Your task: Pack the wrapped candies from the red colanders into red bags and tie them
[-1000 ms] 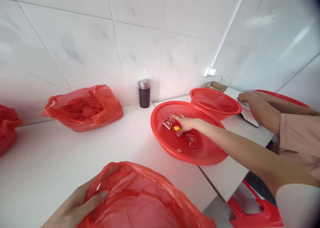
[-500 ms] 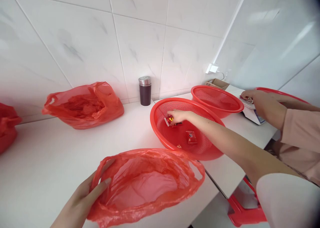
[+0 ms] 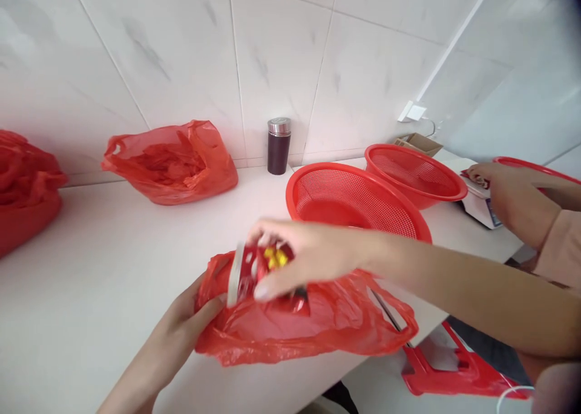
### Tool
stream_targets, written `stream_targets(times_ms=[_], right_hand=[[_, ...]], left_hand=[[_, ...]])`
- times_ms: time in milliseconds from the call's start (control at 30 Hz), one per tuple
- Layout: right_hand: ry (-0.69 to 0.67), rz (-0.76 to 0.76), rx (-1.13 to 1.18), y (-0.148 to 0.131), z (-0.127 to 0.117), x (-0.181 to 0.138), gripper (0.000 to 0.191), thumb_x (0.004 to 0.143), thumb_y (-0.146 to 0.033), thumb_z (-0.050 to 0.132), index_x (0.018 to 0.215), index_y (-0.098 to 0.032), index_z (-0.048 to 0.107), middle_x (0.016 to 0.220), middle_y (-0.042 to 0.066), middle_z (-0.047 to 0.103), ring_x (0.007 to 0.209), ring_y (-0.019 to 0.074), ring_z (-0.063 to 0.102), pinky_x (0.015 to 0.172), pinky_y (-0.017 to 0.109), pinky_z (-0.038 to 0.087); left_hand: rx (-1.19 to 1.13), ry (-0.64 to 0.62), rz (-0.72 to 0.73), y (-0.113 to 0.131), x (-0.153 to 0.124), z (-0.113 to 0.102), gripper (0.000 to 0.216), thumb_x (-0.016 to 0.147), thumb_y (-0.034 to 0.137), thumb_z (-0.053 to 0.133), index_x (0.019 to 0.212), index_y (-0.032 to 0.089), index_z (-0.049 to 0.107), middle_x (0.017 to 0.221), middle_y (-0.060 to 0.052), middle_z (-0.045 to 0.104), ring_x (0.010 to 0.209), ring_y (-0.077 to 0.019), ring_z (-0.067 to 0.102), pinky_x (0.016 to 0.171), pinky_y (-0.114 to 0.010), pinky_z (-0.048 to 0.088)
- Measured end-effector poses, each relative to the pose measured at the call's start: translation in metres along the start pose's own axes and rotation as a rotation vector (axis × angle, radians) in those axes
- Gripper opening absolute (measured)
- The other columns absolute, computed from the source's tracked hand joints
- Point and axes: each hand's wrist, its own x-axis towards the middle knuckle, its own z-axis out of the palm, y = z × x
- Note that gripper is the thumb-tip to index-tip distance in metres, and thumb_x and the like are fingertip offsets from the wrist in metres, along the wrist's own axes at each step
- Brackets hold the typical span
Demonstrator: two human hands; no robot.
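Observation:
My left hand [image 3: 184,320] grips the left side of a red plastic bag [image 3: 336,335], thumb on the near side, fingers behind the film. The bag's mouth gapes upward. Over that mouth is my right hand [image 3: 304,259], closed on small red snack packets [image 3: 249,272], one with yellow print; motion blurs them and I cannot tell how many there are. Behind my right forearm stands a red plastic basket [image 3: 318,175] with perforated sides, its near part hidden by my arm.
A second red basket [image 3: 408,193] stands farther right. A co-worker's hands [image 3: 503,181] are over a white scale [image 3: 481,211]. By the wall are a dark tumbler [image 3: 278,151], a red bag [image 3: 204,181] and another bag [image 3: 27,208]. A red stool [image 3: 426,377] is below the table edge.
My right hand has come out of the basket with the packets and moved left and nearer, over the bag. My left hand keeps its grip on the bag. The view has shifted.

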Motion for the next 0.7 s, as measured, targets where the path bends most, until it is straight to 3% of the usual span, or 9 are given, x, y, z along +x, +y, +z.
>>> stream_targets(times_ms=[100, 267, 367, 533, 633, 700], right_hand=[[0.068, 0.055, -0.296, 0.028, 0.036, 0.020, 0.036, 0.071, -0.039, 0.074, 0.100, -0.029, 0.055, 0.093, -0.001, 0.062, 0.079, 0.0190, 0.063, 0.062, 0.031, 0.054], [0.181, 0.028, -0.596, 0.061, 0.038, 0.034, 0.035, 0.067, -0.041, 0.077, 0.095, -0.028, 0.061, 0.089, 0.003, 0.060, 0.078, 0.0248, 0.065, 0.057, 0.035, 0.053], [0.148, 0.105, -0.703, 0.059, 0.033, 0.030, 0.026, 0.073, -0.042, 0.072, 0.093, -0.027, 0.062, 0.093, 0.004, 0.063, 0.083, 0.0265, 0.066, 0.062, 0.037, 0.053], [0.107, 0.256, -0.817, 0.042, 0.035, 0.011, 0.033, 0.076, -0.026, 0.071, 0.108, -0.027, 0.062, 0.109, 0.008, 0.065, 0.103, 0.0330, 0.063, 0.075, 0.041, 0.053], [0.168, 0.166, -0.779, 0.024, 0.027, -0.010, 0.031, 0.084, -0.028, 0.063, 0.114, -0.033, 0.061, 0.117, 0.004, 0.064, 0.108, 0.0292, 0.062, 0.082, 0.039, 0.053], [0.259, 0.101, -0.721, 0.017, 0.008, -0.024, 0.029, 0.090, -0.036, 0.053, 0.119, -0.036, 0.058, 0.119, 0.000, 0.064, 0.108, 0.0246, 0.062, 0.085, 0.037, 0.052]], left_hand=[[0.023, -0.039, 0.024, -0.002, -0.001, -0.002, 0.044, 0.083, 0.044, 0.055, 0.118, 0.018, 0.057, 0.086, -0.006, 0.067, 0.073, -0.0228, 0.060, 0.062, -0.029, 0.049], [0.066, -0.051, 0.035, -0.002, -0.002, -0.007, 0.036, 0.082, 0.038, 0.054, 0.113, 0.021, 0.057, 0.077, -0.001, 0.062, 0.069, -0.0194, 0.056, 0.060, -0.026, 0.046], [0.090, -0.038, 0.042, -0.002, -0.003, -0.010, 0.031, 0.083, 0.036, 0.053, 0.109, 0.021, 0.057, 0.078, 0.000, 0.061, 0.067, -0.0185, 0.054, 0.059, -0.026, 0.045], [0.136, -0.045, 0.049, -0.007, -0.004, -0.015, 0.029, 0.085, 0.037, 0.051, 0.109, 0.022, 0.057, 0.077, 0.000, 0.060, 0.069, -0.0192, 0.056, 0.060, -0.027, 0.047], [0.143, -0.064, 0.073, -0.009, -0.004, -0.016, 0.040, 0.085, 0.040, 0.052, 0.122, 0.023, 0.054, 0.083, -0.002, 0.065, 0.074, -0.0225, 0.061, 0.063, -0.030, 0.051], [0.135, -0.060, 0.094, -0.009, -0.004, -0.016, 0.049, 0.085, 0.043, 0.055, 0.130, 0.025, 0.050, 0.097, -0.004, 0.069, 0.083, -0.0245, 0.064, 0.069, -0.031, 0.054]])
